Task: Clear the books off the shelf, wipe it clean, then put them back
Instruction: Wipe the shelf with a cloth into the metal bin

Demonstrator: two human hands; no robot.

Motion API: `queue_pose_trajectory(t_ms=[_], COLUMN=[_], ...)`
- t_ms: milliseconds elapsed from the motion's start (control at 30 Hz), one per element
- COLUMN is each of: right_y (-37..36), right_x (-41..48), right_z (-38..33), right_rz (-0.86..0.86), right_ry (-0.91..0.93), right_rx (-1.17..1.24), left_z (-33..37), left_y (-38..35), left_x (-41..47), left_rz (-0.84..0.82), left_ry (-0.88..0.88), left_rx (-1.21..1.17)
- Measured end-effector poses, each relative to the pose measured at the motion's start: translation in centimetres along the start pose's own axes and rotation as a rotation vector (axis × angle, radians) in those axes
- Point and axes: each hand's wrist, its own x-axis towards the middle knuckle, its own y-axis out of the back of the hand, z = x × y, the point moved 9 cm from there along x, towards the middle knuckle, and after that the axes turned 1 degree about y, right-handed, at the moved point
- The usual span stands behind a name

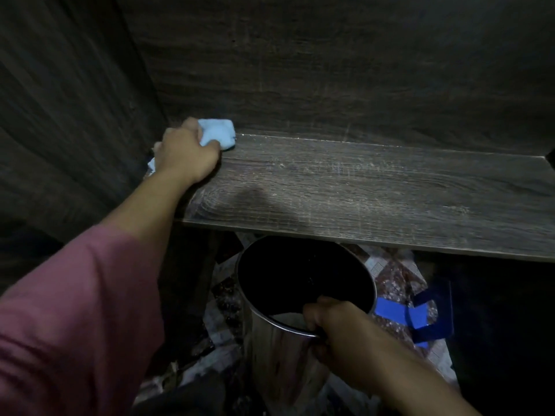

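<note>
While our left hand [187,154] gripped the blue cloth [217,132] at the back corner of the shelf [360,193], upper left, and our right hand [333,322] clutched the rim of the metal pot [270,355] at lower centre, we judged the wiping step in hand, with no books in view and a rightward sweep across the dusty board called for next.

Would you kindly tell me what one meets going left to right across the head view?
Pink sleeve → crumpled light blue cloth in the left hand → round steel pot held by the right hand → blue object.
</note>
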Motion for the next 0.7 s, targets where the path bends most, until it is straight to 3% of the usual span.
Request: queue_pose_trajectory(t_ms=[167, 233, 300, 400, 467, 567, 700], right_y=[-0.8, -0.9, -1.0, -0.9, -0.8, -0.9, -1.2], right_x=[0.9, 1.2, 1.4, 1.5, 1.5, 1.4, 1.3], right_z=[0.3, 0.0, -0.2, -0.4, -0.2, 0.3, 1.1], right_rz=[0.019, 0.046, 0.063, 0.091, 0.101, 0.093, 0.074], right_ry=[-0.003, 0.016, 0.030, 0.054, 0.052, 0.032, 0.009], right_rx=[-0.067, -0.057, -0.050, -0.045, -0.043, -0.047, -0.068], left_z=[3.2, 4.1, 4.3, 1.8, 0.3, 0.4, 2.5], left_y=[-1.5, -2.0, -0.6, 2.6, 3.6, 1.9, 0.0], left_x=[-4.6, -6.4, -7.1, -5.9, -4.4, -1.5, -0.8], left_rz=[-0.143, -0.155, 0.009, 0.383, 0.498, 0.302, 0.078], left_ry=[-0.192, -0.250, -0.269, -0.126, -0.060, -0.065, -0.208], left_rx=[-0.355, -0.366, -0.404, -0.488, -0.460, -0.346, -0.189])
